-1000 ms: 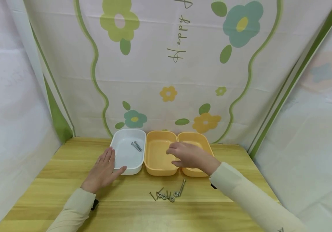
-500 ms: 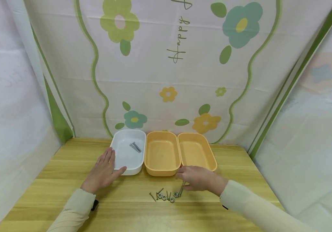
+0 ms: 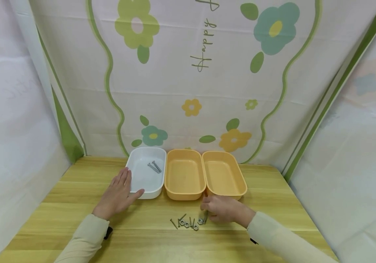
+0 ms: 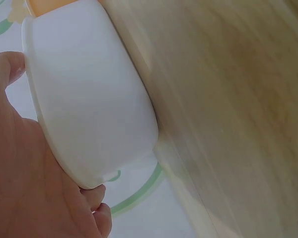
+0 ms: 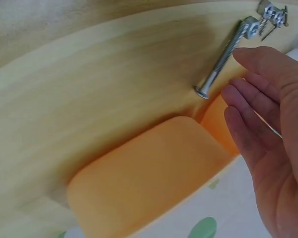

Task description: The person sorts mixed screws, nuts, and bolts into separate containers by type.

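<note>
Wooden table (image 3: 142,244): spread left hand (image 3: 117,191) touched white box (image 3: 152,194), perhaps for steadiness; bolt (image 5: 223,60) lay beside relaxed, empty right hand (image 3: 223,209).

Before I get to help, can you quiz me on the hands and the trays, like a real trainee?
1. How many orange trays are there?

2. True or false: the right hand is inside the white tray.

3. What is the left hand touching?
A) the white tray
B) an orange tray
C) nothing at all

Key:
1: Two.
2: False. It is over the wooden table, close to the long bolt.
3: A.
</note>
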A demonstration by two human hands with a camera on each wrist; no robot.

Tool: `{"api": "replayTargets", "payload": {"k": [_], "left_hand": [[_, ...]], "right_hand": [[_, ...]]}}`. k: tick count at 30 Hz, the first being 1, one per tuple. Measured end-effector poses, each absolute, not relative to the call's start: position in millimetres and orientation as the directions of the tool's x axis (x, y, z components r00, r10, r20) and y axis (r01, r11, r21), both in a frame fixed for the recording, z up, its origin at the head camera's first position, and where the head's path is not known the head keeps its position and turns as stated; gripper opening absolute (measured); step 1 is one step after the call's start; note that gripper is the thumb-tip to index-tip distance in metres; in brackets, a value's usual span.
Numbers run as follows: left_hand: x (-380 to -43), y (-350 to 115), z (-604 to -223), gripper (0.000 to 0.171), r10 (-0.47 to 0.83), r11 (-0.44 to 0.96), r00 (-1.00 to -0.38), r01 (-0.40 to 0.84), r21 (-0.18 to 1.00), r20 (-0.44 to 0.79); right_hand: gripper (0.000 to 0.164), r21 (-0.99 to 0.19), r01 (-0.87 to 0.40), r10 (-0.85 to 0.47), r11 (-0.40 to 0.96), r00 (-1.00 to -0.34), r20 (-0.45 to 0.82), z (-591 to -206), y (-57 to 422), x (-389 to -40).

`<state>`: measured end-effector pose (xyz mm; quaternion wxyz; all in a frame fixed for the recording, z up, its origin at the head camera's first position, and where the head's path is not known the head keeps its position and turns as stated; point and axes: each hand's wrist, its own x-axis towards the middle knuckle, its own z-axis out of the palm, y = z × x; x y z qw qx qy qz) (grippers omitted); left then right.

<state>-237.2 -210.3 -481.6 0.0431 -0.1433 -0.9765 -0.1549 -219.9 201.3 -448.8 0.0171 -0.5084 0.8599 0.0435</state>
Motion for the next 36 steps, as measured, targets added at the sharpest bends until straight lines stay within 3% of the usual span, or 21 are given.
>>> {"api": "replayTargets", "payload": {"k": [7,16,29,36], "left_hand": [[-237,-210,-481,0.102,0.266,0.91,-0.954,0.295,0.29,0.136],[-236,-210,-480,0.102,0.266,0.907,-0.954,0.295,0.301,0.135],[-233,-209,-479,0.101,0.271,0.897,-0.953,0.301,0.324,0.135],[-233,-208,-477,0.103,0.264,0.91,-0.956,0.29,0.297,0.126]], "right_hand": [[0.015,0.039,-0.862,-0.858,0.505,-0.506,-0.082,-459,206,-225],[0.018,0.107,-0.866,-0.865,0.489,-0.497,-0.068,-463,212,-224],[0.023,-0.108,-0.822,-0.829,0.56,-0.551,-0.097,-450,220,-216],[0.023,-0.082,-0.827,-0.831,0.556,-0.552,-0.067,-427,216,-215]]}}
